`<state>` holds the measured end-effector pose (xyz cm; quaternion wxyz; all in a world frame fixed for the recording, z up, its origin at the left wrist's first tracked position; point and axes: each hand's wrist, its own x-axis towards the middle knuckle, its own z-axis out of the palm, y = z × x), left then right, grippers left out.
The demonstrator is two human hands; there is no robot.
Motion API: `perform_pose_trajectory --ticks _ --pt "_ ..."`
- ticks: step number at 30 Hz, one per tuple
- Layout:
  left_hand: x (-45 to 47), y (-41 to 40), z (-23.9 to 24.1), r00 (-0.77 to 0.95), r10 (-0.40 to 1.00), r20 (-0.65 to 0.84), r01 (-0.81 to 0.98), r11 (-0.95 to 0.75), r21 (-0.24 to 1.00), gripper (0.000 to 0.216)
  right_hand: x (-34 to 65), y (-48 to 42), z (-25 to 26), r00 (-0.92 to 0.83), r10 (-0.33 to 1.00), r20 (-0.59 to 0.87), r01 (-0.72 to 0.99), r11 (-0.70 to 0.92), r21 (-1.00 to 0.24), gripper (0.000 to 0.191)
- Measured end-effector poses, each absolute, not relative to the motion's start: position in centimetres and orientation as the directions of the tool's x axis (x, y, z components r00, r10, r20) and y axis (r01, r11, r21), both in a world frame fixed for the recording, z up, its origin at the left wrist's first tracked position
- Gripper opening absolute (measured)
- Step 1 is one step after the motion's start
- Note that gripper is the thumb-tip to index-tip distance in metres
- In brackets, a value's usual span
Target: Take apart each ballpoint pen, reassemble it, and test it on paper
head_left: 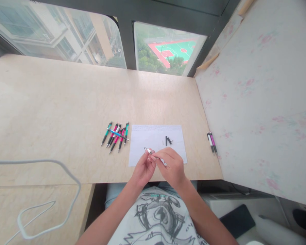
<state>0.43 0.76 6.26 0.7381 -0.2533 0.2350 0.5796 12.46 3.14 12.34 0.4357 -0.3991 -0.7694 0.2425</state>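
Note:
Above a sheet of white paper (140,141), my left hand (144,169) is closed around a white pen barrel (148,150) with a dark clip end pointing up and left. The fingertips of my right hand (173,165) are pinched at the near end of that barrel, on something thin and dark that my fingers mostly cover; I cannot make it out. On the paper just beyond my right hand lie a short black tube (166,141) and another small black pen part (169,140). Faint handwritten lines cross the top of the sheet.
Left of the paper lies a loose group of several click pens, among them a blue pen (118,134) across the others. Two pens, one a purple pen (213,142), lie by the right wall (257,102). A white cable (63,166) loops over the table (53,112) at left.

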Motion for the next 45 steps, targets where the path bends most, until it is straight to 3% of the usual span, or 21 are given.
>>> perform_pose_trajectory --ticks 8,15,21,29,32,35,39,42,45 --pt "0.2 0.7 5.1 0.173 0.778 -0.604 -0.97 0.241 0.033 0.011 12.9 3.3 11.8 -0.28 0.855 0.437 0.44 0.519 -0.733 0.017" --pt "0.3 0.6 6.0 0.19 0.766 -0.614 -0.967 0.253 0.017 0.012 12.6 2.5 11.9 -0.238 0.853 0.464 0.403 0.521 -0.753 0.017" --pt "0.5 0.9 4.9 0.145 0.818 -0.556 -0.967 0.237 0.095 0.004 13.4 2.6 11.9 -0.245 0.855 0.458 0.437 0.519 -0.735 0.013" --pt "0.3 1.0 5.2 0.122 0.834 -0.539 -0.936 0.278 0.218 0.011 14.0 2.8 11.3 -0.143 0.935 0.324 0.435 0.353 -0.828 0.013" --pt "0.4 1.2 5.6 0.093 0.833 -0.546 -0.918 0.283 0.276 0.014 13.8 2.8 10.4 -0.122 0.96 0.252 0.382 0.28 -0.881 0.013" --pt "0.8 1.3 5.8 0.025 0.824 -0.566 -0.885 0.281 0.371 0.019 13.4 2.9 8.5 0.053 0.994 0.094 0.293 0.075 -0.953 0.02" --pt "1.9 1.2 6.1 -0.129 0.817 -0.562 -0.795 0.254 0.551 0.027 12.9 3.2 6.2 0.288 0.934 -0.214 -0.042 -0.21 -0.977 0.03" --pt "2.5 1.1 6.3 -0.197 0.817 -0.541 -0.753 0.227 0.617 0.027 12.6 3.5 5.6 0.273 0.891 -0.362 -0.252 -0.297 -0.921 0.033" --pt "2.6 1.1 6.4 -0.231 0.812 -0.537 -0.745 0.207 0.634 0.026 12.5 3.7 5.5 0.239 0.891 -0.386 -0.284 -0.315 -0.905 0.034"
